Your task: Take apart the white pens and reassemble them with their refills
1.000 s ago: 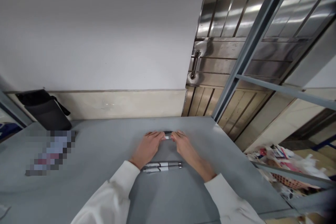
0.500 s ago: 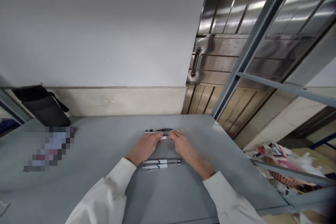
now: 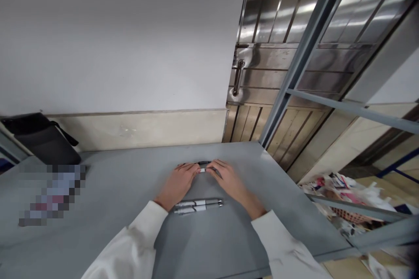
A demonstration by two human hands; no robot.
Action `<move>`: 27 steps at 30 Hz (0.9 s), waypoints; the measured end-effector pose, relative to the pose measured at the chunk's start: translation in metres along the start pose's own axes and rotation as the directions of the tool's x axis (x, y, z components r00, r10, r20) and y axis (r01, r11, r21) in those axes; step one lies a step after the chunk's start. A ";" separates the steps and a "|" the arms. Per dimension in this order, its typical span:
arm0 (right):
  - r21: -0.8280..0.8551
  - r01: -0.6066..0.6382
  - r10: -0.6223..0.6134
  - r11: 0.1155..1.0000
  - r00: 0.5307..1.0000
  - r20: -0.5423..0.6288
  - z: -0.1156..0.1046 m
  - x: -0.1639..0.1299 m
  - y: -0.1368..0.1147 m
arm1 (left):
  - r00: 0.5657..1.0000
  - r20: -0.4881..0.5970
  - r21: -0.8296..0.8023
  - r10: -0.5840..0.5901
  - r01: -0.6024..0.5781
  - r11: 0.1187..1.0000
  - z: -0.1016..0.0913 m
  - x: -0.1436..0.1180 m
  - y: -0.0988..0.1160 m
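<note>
My left hand (image 3: 177, 184) and my right hand (image 3: 228, 179) face each other over the table, fingertips a short gap apart. Both have their fingers closed on the two ends of a pen, whose white middle (image 3: 202, 170) shows in the gap; the rest is hidden by my fingers. Just beyond the fingertips lies a dark pen (image 3: 204, 162), partly covered by my hands. Nearer to me, between my wrists, a pair of clear pens (image 3: 198, 205) with white bands rests side by side on the grey table (image 3: 209, 244).
At the table's far left a black pouch (image 3: 46, 139) with a strap leans near the wall, and a blurred-out item (image 3: 54, 196) lies before it. A grey metal post (image 3: 294, 69) rises at the far right corner. Below the right edge is a basket (image 3: 352, 216) of clutter.
The view has turned slightly to the right. My hands have come down closer around the pen and cover more of the pens behind. The near pair stays put on the table.
</note>
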State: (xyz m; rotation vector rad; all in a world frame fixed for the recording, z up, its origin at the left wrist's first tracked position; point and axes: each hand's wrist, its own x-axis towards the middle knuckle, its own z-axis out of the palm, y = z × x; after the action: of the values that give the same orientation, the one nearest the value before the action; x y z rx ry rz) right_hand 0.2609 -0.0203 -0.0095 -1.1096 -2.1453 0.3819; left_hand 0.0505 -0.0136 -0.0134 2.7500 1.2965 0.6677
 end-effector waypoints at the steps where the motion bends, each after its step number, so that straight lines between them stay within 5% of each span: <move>1: 0.021 0.000 0.000 1.000 1.000 -0.006 0.000 0.000 0.000 | 1.000 0.001 0.004 -0.001 0.001 1.000 0.000 0.000 0.000; 27: 0.297 -0.168 0.171 0.940 0.985 0.013 0.002 -0.001 -0.007 | 1.000 0.000 -0.017 0.010 -0.010 1.000 0.000 0.000 -0.002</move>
State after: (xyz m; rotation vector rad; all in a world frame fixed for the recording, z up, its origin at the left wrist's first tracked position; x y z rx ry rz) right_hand 0.2557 -0.0256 -0.0074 -1.1189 -1.9071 0.7494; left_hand 0.0491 -0.0118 -0.0134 2.7451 1.2723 0.6759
